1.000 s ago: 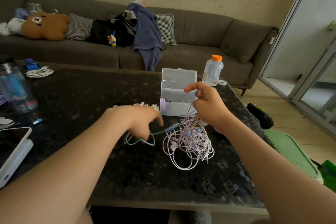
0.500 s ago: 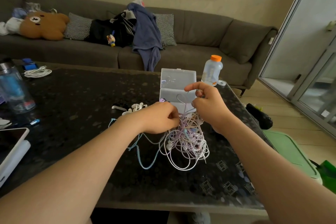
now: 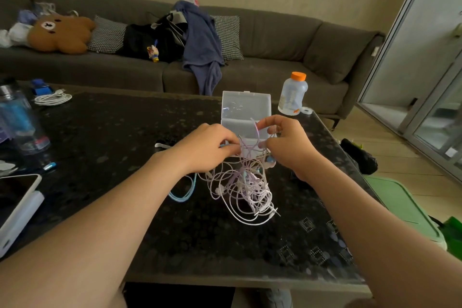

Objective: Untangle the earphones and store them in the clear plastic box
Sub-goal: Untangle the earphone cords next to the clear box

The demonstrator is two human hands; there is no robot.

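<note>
Pinching tangled earphones (image 3: 246,182), left hand (image 3: 207,149) and right hand (image 3: 287,142), clear plastic box (image 3: 245,114) open behind, contents unclear

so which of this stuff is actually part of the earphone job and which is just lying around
Part of the job:
tangled earphones
clear plastic box, lid open
left hand and right hand, both gripping the cords

Just lying about:
orange-capped bottle
coiled white cable
blue water bottle
phone
bear cushion
</note>
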